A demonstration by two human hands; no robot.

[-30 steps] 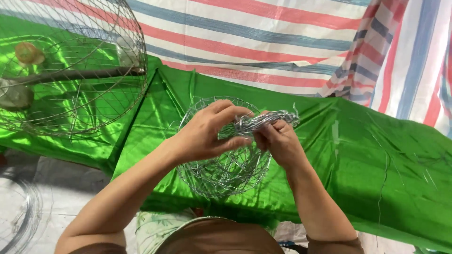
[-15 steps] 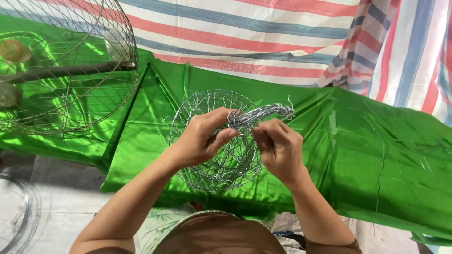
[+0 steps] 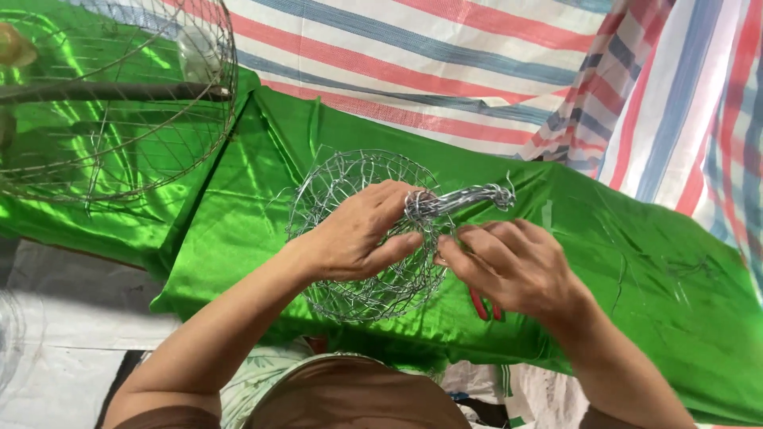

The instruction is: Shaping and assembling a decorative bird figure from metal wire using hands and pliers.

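A small round basket of woven silver wire [image 3: 343, 191] is held over shiny green cloth [image 3: 636, 278]. My left hand [image 3: 362, 234] grips its rim on the right side, thumb under, fingers over. A twisted wire handle [image 3: 461, 199] sticks out to the right from the rim. My right hand [image 3: 513, 266] pinches the wire just below that handle and also holds a red-handled tool [image 3: 481, 306], mostly hidden under the palm.
A large wire-mesh cage [image 3: 119, 95] with a dark bar through it stands at the upper left on the green cloth. A striped red, blue and white tarp [image 3: 493, 56] covers the back and right. Pale sacking [image 3: 63, 318] lies at the lower left.
The view has drifted slightly, so the basket and both hands sit a little lower and further left. My right hand's fingers have shifted along the wire near the handle. Both grips hold.
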